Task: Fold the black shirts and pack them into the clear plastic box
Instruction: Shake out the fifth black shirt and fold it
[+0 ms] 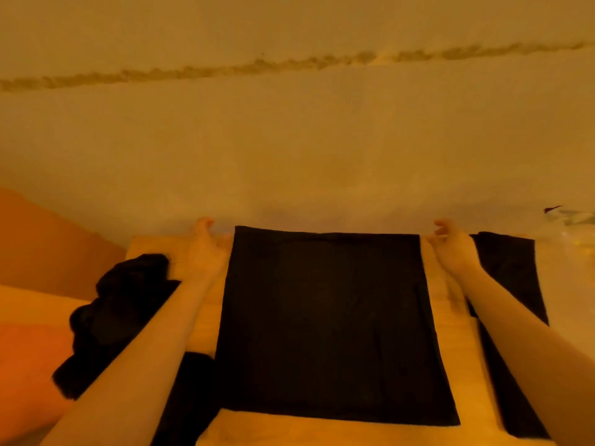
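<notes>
A: What lies around the work area?
B: A wooden table (325,434) with a warm yellow surface fills the lower frame; behind it rises a pale plastered wall (289,140); a rough, dark, uneven seam (257,64) runs across that wall, climbing toward the right.
A: And at the left?
B: An orange surface (35,349), blurred; what it is cannot be told.

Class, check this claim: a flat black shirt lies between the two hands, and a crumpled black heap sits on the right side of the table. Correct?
Not quite. The head view shows the crumpled black heap on the left, beyond the left hand. The flat black shirt does lie between it and the right hand.
</notes>
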